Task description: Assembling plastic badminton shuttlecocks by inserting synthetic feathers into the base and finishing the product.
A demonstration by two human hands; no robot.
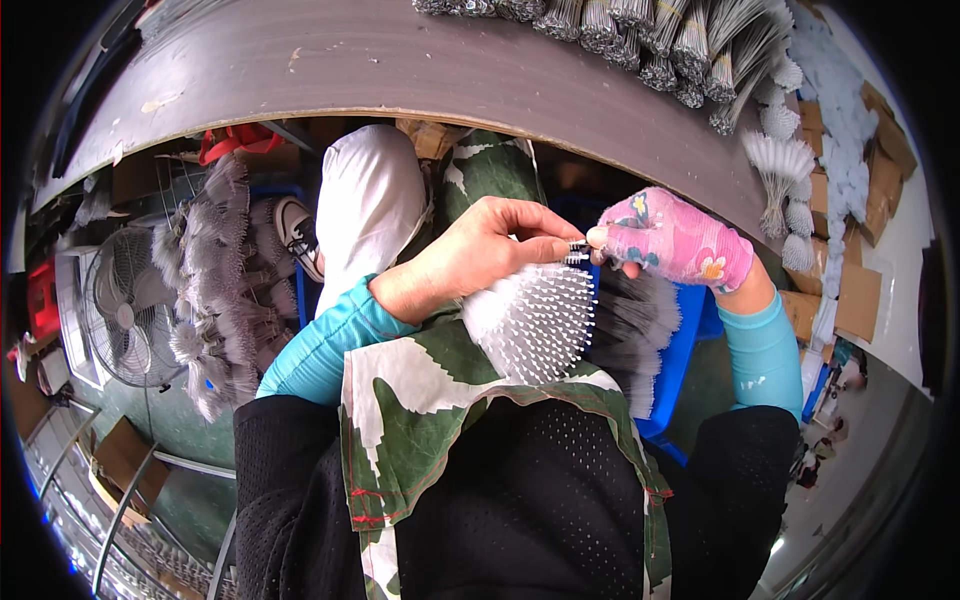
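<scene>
A fan-shaped bundle of thin stems with white bead-like tips (pixel 545 320) lies over my lap, its tips spread toward my body. My left hand (pixel 480 250) is closed around its gathered dark end, thumb and forefinger pinching there. Against the same end press the fingertips of my right hand (pixel 670 240), which wears a pink flowered glove with bare fingertips. Whether the right fingers grip the bundle itself or some small piece on it is hidden. Below my right hand, more greyish stem bundles (pixel 635 325) stand in a blue bin (pixel 680 345).
In front curves the edge of a brown workbench (pixel 330 75), with several wire bundles (pixel 650 40) heaped at its far right. White fanned bundles (pixel 778 165) line its right end. To the left are a floor fan (pixel 125 315) and more bundles (pixel 215 260); cardboard boxes (pixel 858 300) stand right.
</scene>
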